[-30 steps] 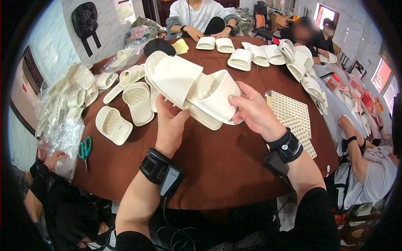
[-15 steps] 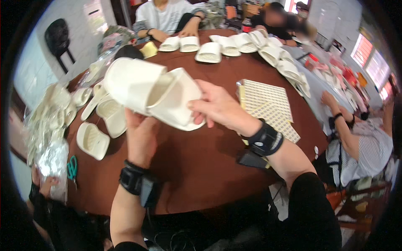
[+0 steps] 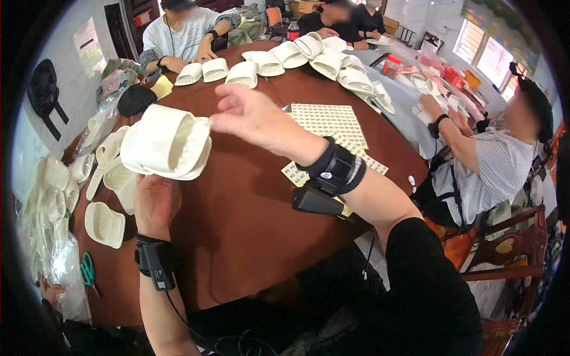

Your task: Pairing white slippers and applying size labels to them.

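Above the brown table (image 3: pixel 237 249), the left hand (image 3: pixel 155 204) grips stacked white slippers (image 3: pixel 159 139) from below; the right hand (image 3: pixel 256 120), fingers loosely parted, meets or nears their edge, I can't tell.

You're in a small workshop, w/ many white slippers (image 3: pixel 155 135), sticker sheets (image 3: pixel 329 121), a big brown tbl (image 3: pixel 249 207) & co-workers (image 3: pixel 504 145) seated around.

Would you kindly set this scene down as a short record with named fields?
Left hand: holds stacked white slippers from below
Right hand: by the slippers' right edge; contact unclear
Surface: brown-covered table
Table's left: loose slipper, teal-handled scissors
Right of centre: printed sheets
Far side: row of slippers
Across: person in white top
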### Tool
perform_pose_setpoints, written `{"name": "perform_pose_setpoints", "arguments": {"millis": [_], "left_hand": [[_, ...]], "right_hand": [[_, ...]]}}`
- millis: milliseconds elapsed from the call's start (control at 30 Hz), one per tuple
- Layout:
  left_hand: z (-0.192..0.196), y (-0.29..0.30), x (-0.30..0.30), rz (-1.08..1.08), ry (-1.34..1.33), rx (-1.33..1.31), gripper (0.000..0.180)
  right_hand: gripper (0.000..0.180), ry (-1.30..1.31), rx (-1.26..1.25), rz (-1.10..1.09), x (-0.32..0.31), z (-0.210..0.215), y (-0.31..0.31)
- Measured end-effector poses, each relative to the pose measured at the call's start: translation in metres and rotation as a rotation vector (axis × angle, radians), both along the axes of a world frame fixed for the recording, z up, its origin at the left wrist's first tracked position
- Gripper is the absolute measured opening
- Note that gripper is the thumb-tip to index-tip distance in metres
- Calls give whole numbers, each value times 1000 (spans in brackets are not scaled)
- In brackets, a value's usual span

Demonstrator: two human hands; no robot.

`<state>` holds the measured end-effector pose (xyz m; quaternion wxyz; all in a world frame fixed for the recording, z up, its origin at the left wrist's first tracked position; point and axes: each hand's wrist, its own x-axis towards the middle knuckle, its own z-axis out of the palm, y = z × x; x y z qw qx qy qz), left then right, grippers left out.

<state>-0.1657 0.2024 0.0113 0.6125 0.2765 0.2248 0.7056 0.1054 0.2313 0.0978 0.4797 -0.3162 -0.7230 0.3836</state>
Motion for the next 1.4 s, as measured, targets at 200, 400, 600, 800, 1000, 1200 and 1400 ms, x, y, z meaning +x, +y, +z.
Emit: {"name": "perform_pose_setpoints", "arguments": {"millis": [200,400,600,800,1000,1200,1400], "left_hand": [[4,-3,2,-72,-34,51,60],[16,-11,14,-35,135,159,59],[38,-31,37,-17,255,153,52],[30,-31,24,61,388,-20,32],[19,-24,21,125,527,-73,26],[5,-14,13,244,661,-161,22],[4,-15,6,428,884,-131,29]], "right_hand": [[70,-20,-383,285,-7,9,-12],[50,150,-442,462,-11,2,-12],[38,402,-551,281,42,-1,-16],[34,469,-569,107,133,-11,27],[59,182,-279,-246,215,-14,80],[57,213,-531,-457,264,-60,102],[60,160,-398,-439,269,-52,73]]}}
